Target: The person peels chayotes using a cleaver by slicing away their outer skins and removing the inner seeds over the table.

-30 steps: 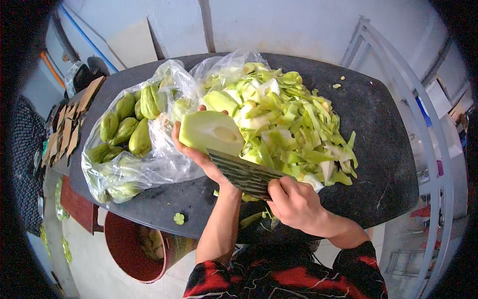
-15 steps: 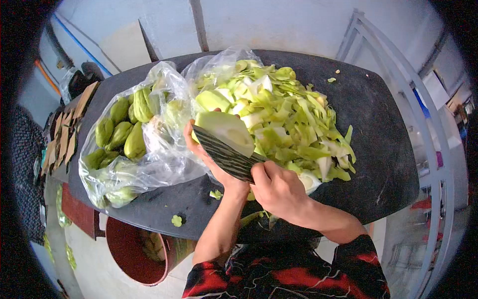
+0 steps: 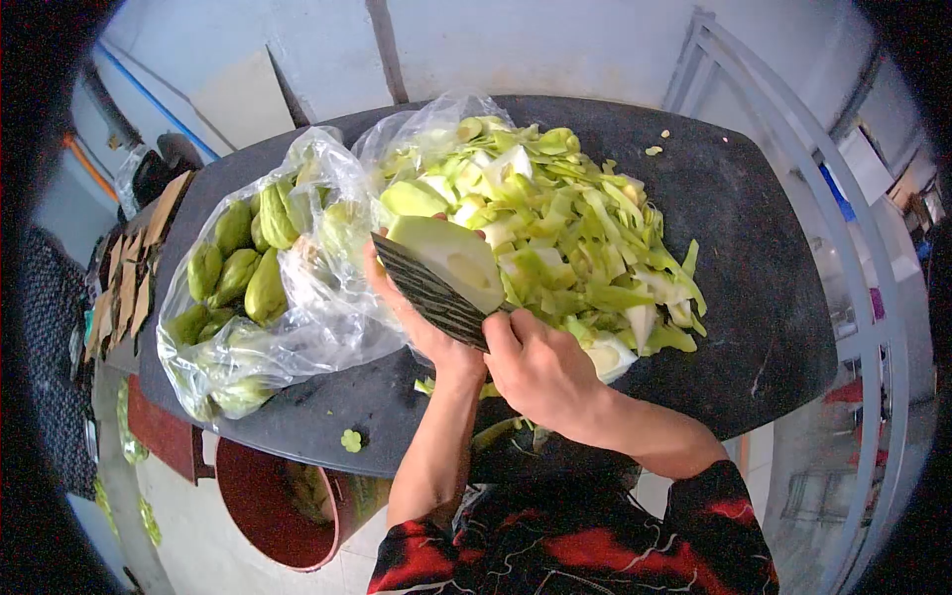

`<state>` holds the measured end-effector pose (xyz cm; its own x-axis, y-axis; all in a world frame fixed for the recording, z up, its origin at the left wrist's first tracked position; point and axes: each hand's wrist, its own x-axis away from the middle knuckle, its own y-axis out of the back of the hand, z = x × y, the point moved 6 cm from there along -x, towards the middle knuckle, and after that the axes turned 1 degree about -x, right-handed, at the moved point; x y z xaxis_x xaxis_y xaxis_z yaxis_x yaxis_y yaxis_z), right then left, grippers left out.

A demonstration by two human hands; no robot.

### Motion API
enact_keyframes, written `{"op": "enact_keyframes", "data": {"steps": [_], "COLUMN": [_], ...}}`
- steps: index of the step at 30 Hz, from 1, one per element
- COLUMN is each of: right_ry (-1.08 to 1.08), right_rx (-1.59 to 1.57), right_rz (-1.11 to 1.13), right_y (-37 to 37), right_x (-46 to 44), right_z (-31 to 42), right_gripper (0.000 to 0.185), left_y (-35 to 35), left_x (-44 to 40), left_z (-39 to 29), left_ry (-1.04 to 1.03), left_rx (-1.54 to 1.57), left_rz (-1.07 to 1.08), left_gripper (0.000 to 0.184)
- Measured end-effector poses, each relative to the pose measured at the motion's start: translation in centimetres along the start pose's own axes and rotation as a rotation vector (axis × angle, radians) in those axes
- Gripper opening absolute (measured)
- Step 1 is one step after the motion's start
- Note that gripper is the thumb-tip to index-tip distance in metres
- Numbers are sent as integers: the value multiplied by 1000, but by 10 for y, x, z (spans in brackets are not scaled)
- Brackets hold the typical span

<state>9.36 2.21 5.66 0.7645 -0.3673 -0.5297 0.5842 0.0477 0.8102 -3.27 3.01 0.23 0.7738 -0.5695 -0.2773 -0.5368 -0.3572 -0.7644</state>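
Cupping smooth cut fruit (image 3: 446,256) is the left grip (image 3: 424,333), with the right grip (image 3: 540,369) clenched on a wavy-striped knife (image 3: 431,297).

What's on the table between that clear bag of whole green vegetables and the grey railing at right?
The head view shows a heap of green peelings, then mostly bare dark tabletop with a few small scraps toward the railing.

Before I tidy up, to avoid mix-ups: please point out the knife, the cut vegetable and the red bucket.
Knife (image 3: 431,296): head view, on the striped blade.
Cut vegetable (image 3: 451,253): head view, on its pale cut face.
Red bucket (image 3: 256,496): head view, on its inner wall.
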Motion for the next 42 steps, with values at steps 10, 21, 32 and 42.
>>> {"op": "enact_keyframes", "data": {"steps": [10, 21, 32, 42], "right_ry": [-33, -124, -547, -572], "right_rx": [-372, -489, -994, -1122], "right_rz": [-49, 13, 150, 275], "right_y": [19, 19, 19, 7], "right_x": [-13, -23, 0, 25], "right_z": [-25, -51, -106, -128], "right_gripper": [13, 15, 25, 36], "left_y": [-31, -25, -12, -19], "left_x": [0, -6, -26, -20], "left_z": [-26, -22, -31, -23], "left_ry": [-205, -265, 116, 187], "left_rx": [-246, -449, 180, 104], "left_rz": [144, 159, 160, 271], "left_gripper": [66, 62, 75, 84]}}
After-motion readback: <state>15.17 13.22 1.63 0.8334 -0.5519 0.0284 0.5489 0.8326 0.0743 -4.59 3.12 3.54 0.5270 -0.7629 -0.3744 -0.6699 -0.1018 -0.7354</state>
